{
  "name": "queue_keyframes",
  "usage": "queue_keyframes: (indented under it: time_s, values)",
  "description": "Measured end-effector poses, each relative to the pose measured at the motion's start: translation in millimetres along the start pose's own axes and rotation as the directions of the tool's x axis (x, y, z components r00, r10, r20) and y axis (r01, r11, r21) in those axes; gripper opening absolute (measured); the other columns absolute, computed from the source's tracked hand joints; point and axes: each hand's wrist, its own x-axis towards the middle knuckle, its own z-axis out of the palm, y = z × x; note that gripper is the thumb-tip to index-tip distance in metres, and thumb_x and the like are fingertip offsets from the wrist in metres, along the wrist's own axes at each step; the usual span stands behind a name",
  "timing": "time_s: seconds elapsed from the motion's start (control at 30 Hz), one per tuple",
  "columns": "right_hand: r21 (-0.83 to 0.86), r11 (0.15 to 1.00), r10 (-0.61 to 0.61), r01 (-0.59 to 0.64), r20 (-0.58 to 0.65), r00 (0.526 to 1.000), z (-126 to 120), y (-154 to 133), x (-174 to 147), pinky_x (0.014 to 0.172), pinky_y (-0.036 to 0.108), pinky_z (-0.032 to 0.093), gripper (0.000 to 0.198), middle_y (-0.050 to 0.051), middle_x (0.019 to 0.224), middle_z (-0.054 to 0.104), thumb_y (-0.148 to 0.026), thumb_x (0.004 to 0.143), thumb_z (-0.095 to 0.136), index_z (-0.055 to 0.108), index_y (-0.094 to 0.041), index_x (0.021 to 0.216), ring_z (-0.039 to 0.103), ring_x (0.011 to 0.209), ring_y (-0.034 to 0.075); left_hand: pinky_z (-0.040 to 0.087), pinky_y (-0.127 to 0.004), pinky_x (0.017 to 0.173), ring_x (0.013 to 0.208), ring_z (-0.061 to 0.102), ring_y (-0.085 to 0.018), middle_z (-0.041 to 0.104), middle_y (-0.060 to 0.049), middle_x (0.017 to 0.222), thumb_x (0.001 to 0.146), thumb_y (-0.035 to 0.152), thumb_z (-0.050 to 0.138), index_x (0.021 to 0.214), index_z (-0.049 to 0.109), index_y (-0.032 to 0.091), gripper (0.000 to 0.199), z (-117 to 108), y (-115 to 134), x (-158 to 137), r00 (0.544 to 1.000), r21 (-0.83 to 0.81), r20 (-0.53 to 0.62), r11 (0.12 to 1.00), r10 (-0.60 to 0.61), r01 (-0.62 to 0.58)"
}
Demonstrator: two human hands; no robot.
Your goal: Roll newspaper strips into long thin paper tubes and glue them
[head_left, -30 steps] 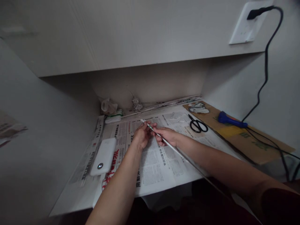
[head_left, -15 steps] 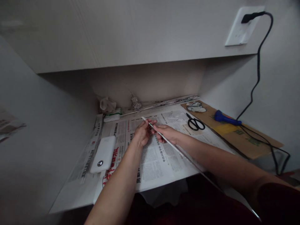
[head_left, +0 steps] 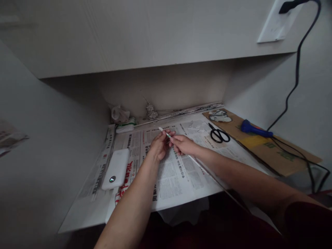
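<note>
A long, thin, white rolled paper stick (head_left: 161,129) with green marks runs through both my hands. Its white tip points away from me, and its other end trails under my right forearm past the table's near edge. My left hand (head_left: 159,146) pinches it just behind the tip. Close beside, my right hand (head_left: 183,144) has its thumb and fingers closed on the same stick. Newspaper (head_left: 168,183) lies flat beneath both hands. Black-handled scissors (head_left: 219,135) rest to the right, near some small white pieces (head_left: 195,127).
A white power bank (head_left: 116,167) lies at the left. Along the back are a bundle of long thin sticks (head_left: 186,111), a plastic bag (head_left: 119,114) and a twisted clump (head_left: 150,112). A blue corded tool (head_left: 255,129) sits on cardboard (head_left: 269,150) at the right. A cabinet front (head_left: 155,38) overhangs the table.
My right hand has turned slightly and covers more of the stick, with less of the green marking showing. The whole view has shifted a little.
</note>
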Motion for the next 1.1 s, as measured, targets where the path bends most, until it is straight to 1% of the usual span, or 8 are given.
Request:
queue_keyframes:
  time_s: [0.13,0.2,0.33,0.5,0.7,0.87,1.0,1.1]
  values:
    - [0.343,0.918,0.098,-0.199,0.290,0.952,-1.4,0.5,-2.5,0.037,0.019,0.030,0.030,-0.009,0.044,0.032,-0.047,0.090,0.041,0.043,-0.020,0.076,0.036,0.035,0.009,0.048,-0.024,0.062,0.066,0.060,-0.012,0.069,-0.007,0.091,0.082,0.029,0.059,0.090,0.062,0.016,0.015,-2.2,-1.2,1.2,1.000,-0.041,0.018,0.999,0.003,-0.003]
    - [0.287,0.943,0.101,-0.168,0.236,0.967,-0.6,1.1,-2.5,0.037,0.019,0.029,0.031,-0.008,0.045,0.036,-0.048,0.089,0.042,0.044,-0.019,0.077,0.038,0.036,0.009,0.046,-0.023,0.056,0.063,0.059,-0.012,0.069,-0.008,0.091,0.083,0.029,0.058,0.089,0.062,0.016,0.015,-2.9,-1.2,1.6,1.000,-0.024,0.019,1.000,0.004,-0.003]
    - [-0.017,1.000,0.006,-0.006,-0.037,0.999,1.3,0.2,-0.5,0.035,0.018,0.026,0.031,-0.006,0.045,0.043,-0.045,0.087,0.049,0.049,-0.017,0.074,0.040,0.035,0.007,0.040,-0.021,0.047,0.056,0.055,-0.011,0.069,-0.007,0.089,0.084,0.031,0.058,0.089,0.061,0.016,0.016,-2.2,-0.3,1.1,1.000,0.008,-0.005,1.000,-0.008,0.008]
    - [0.308,0.931,0.114,-0.195,0.263,0.958,-0.7,-1.6,-1.8,0.037,0.019,0.029,0.033,-0.009,0.045,0.036,-0.049,0.091,0.038,0.044,-0.019,0.078,0.037,0.035,0.008,0.046,-0.023,0.056,0.052,0.051,-0.009,0.069,-0.005,0.089,0.081,0.034,0.062,0.089,0.061,0.017,0.018,-2.2,-0.2,0.4,0.999,-0.024,0.026,1.000,-0.019,0.019]
    - [0.048,0.999,-0.013,0.013,0.006,1.000,1.7,1.6,-4.6,0.037,0.017,0.028,0.031,-0.007,0.045,0.041,-0.047,0.088,0.048,0.049,-0.017,0.077,0.038,0.036,0.007,0.040,-0.022,0.045,0.055,0.056,-0.011,0.068,-0.006,0.089,0.084,0.030,0.057,0.087,0.061,0.017,0.014,-2.1,0.5,0.0,0.999,-0.021,0.032,1.000,0.013,-0.012]
    - [0.325,0.935,0.074,-0.145,0.221,0.972,2.2,1.5,-6.7,0.038,0.019,0.028,0.033,-0.009,0.046,0.033,-0.048,0.092,0.036,0.042,-0.019,0.078,0.035,0.036,0.008,0.047,-0.024,0.056,0.058,0.058,-0.011,0.068,-0.005,0.092,0.082,0.031,0.060,0.088,0.061,0.017,0.015,-1.5,1.6,-2.2,1.000,-0.024,0.020,1.000,-0.003,0.003]
    - [0.074,0.997,-0.024,0.020,0.050,0.998,4.5,5.4,-5.1,0.038,0.020,0.027,0.033,-0.008,0.047,0.039,-0.051,0.088,0.043,0.045,-0.019,0.079,0.039,0.037,0.008,0.041,-0.021,0.048,0.056,0.056,-0.010,0.068,-0.005,0.086,0.082,0.031,0.060,0.086,0.060,0.016,0.015,-1.6,1.8,-1.4,1.000,-0.021,0.023,1.000,0.015,-0.014]
    - [-0.168,0.972,-0.175,0.165,-0.045,0.984,6.2,5.7,-3.4,0.040,0.018,0.027,0.027,-0.007,0.050,0.043,-0.043,0.086,0.053,0.049,-0.018,0.075,0.038,0.039,0.006,0.040,-0.021,0.047,0.058,0.058,-0.011,0.067,-0.005,0.082,0.083,0.030,0.059,0.085,0.059,0.016,0.014,-1.4,2.1,-0.6,1.000,-0.024,-0.020,1.000,0.004,-0.004]
